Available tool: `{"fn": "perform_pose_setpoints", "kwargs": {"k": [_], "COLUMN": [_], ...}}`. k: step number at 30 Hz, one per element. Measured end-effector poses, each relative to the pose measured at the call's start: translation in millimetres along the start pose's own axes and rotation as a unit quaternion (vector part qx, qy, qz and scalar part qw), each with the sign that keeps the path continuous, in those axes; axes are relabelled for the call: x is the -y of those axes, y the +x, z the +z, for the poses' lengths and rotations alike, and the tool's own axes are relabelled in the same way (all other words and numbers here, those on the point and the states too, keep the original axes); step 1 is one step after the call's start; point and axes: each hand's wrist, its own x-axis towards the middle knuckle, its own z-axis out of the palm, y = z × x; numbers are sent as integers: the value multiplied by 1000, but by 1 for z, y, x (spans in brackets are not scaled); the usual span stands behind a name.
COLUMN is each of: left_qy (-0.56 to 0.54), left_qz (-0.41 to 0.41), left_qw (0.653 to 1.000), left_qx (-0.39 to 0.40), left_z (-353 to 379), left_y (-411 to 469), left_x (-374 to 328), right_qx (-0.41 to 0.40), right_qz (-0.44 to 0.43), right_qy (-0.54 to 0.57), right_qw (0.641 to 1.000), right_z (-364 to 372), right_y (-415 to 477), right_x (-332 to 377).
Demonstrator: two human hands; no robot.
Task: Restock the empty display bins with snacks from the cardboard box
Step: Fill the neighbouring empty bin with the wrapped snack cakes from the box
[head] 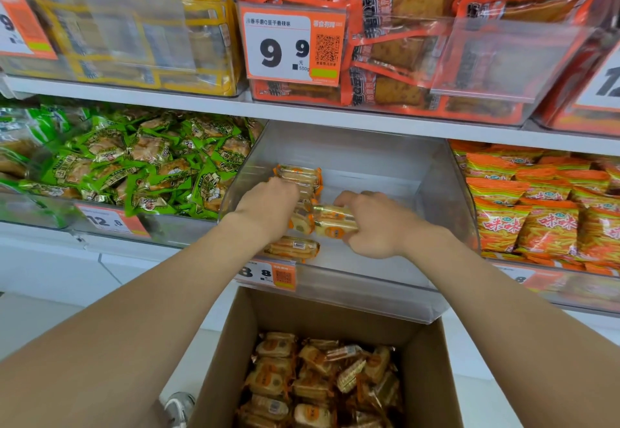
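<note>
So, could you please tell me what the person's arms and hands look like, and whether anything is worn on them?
The left hand and right hand are bare, with no gloves. No ring, watch or bracelet shows on the parts in view. The left forearm and right forearm are uncovered too, with no sleeve up to the frame's edge.

Left hand (pixel 268 204): knuckles up, fingers curled (tips hidden)
Right hand (pixel 372 226): gripping a snack packet (pixel 335 223)
Arms: both outstretched

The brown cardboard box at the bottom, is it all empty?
No, the brown cardboard box holds a heap of small orange-and-cream wrapped snack packs.
</note>
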Motion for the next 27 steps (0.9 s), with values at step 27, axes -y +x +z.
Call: {"fn": "perform_pose_setpoints", "kwargs": {"k": [27], "left_qy": [-183], "left_qz": [33], "left_qw": [981], "left_qx": [58], "left_z": [-8], "left_y": [-27], "left_x": [12], "right_qx": [-36], "right_qz": [-11], "right_qy": [48], "right_qw": [998], "right_z": [25], "right_y": [37], "right_x": [36]}}
